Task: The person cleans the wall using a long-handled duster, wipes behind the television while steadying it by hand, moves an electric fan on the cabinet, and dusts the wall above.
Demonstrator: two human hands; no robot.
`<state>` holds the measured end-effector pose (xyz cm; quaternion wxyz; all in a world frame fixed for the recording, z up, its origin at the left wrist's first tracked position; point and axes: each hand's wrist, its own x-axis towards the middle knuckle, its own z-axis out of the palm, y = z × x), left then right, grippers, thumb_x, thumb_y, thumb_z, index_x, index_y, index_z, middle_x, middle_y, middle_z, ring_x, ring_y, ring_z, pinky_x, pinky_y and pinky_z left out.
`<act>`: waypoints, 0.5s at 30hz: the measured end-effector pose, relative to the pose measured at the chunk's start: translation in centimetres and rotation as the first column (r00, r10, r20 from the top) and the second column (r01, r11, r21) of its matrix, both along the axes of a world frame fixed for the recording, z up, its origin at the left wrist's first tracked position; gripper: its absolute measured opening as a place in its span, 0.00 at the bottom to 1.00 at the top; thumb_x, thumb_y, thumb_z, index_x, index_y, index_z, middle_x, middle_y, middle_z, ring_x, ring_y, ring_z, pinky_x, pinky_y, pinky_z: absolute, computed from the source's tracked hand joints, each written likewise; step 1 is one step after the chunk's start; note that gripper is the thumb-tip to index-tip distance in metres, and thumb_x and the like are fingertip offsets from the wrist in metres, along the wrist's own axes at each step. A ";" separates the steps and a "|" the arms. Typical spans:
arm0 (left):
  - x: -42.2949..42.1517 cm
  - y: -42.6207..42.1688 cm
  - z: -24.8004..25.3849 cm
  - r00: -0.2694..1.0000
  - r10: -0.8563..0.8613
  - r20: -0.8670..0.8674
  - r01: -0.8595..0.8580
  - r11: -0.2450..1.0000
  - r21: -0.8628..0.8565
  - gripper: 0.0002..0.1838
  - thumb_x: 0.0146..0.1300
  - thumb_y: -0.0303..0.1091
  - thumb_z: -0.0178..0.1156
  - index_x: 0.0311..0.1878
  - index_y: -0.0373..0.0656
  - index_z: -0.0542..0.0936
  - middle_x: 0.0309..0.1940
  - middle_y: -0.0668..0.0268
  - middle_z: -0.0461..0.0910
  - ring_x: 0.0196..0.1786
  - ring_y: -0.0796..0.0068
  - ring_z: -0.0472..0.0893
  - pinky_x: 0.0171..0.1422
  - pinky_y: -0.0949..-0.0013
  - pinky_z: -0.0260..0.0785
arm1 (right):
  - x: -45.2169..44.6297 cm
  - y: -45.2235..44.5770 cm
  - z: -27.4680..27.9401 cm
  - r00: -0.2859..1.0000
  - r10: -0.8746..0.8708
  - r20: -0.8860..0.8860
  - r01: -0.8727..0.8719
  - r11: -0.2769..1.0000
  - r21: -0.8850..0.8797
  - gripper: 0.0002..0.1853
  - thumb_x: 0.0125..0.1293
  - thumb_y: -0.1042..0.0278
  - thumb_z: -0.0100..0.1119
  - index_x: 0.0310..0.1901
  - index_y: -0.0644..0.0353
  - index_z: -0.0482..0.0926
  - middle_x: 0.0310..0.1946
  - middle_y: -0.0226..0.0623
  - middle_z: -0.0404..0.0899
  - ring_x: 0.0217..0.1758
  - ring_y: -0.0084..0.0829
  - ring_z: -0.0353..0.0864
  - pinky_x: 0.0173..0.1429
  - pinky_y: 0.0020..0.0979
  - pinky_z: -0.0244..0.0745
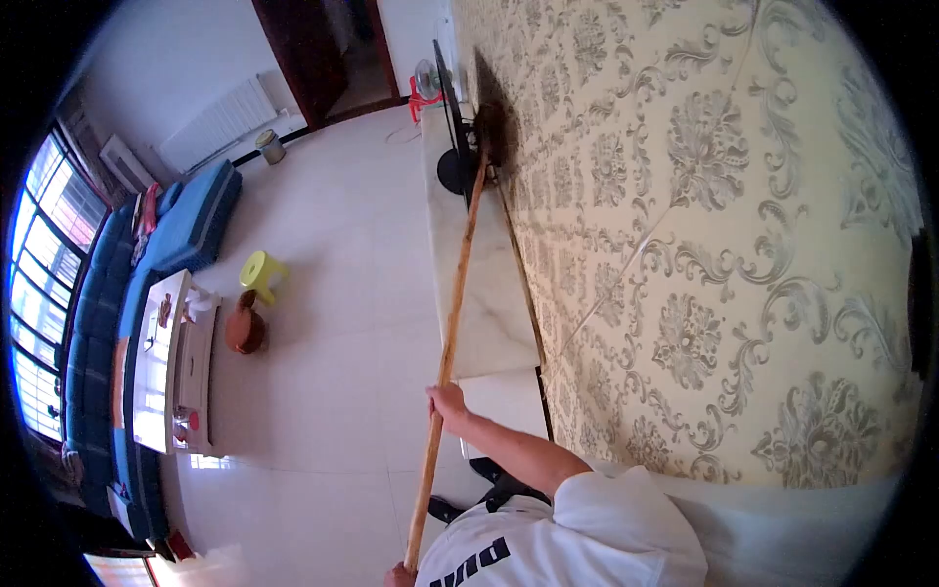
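- Gripping a long wooden pole (456, 293), a person's right hand (448, 406) was wrapped around its lower half.
- Closed about the pole's near end, the left hand (399, 575) was mostly cropped by the bottom edge, its fingers hard to make out.
- The pole slanted over a pale marbled surface (484, 323) beside a patterned wall (704, 245); its far end reached a dark brown head (497, 132), brush-like but blurred into shadow.
- Beside that head stood a thin black panel (451, 112), seen nearly edge-on, its face hidden.
- Lettering on the white shirt (606, 528) was cut off below.
- Across the room, a yellow stool (260, 269) stood near a brown object (245, 331) of unclear kind.
- Items on a white table (161, 362) were too small to identify.
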<state>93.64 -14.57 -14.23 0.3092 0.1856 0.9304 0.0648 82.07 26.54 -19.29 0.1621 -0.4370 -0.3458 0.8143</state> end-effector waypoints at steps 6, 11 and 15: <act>3.0 -5.5 -0.6 0.991 0.130 -0.015 -0.131 0.991 -0.039 0.15 0.55 0.42 0.56 0.34 0.39 0.78 0.23 0.47 0.78 0.28 0.45 0.79 0.27 0.52 0.70 | 6.2 -9.0 1.2 0.985 0.163 0.056 -0.160 0.985 -0.056 0.08 0.52 0.72 0.54 0.19 0.58 0.68 0.12 0.33 0.68 0.13 0.29 0.70 0.16 0.32 0.66; 3.9 -6.3 -0.4 0.984 0.162 -0.070 -0.164 0.986 -0.018 0.15 0.55 0.43 0.56 0.33 0.39 0.78 0.23 0.47 0.78 0.27 0.46 0.78 0.26 0.52 0.70 | 6.1 -10.3 0.0 0.976 0.183 0.116 -0.163 0.973 -0.164 0.07 0.50 0.75 0.53 0.18 0.58 0.67 0.14 0.34 0.67 0.14 0.30 0.70 0.18 0.33 0.69; 3.6 -6.7 -0.1 0.980 0.160 -0.116 -0.159 0.987 0.017 0.15 0.55 0.43 0.56 0.33 0.39 0.78 0.23 0.48 0.78 0.26 0.46 0.78 0.26 0.53 0.69 | 3.1 -7.1 0.5 0.991 0.127 0.045 -0.120 0.984 -0.130 0.07 0.51 0.75 0.52 0.19 0.58 0.67 0.14 0.33 0.66 0.14 0.29 0.69 0.18 0.33 0.70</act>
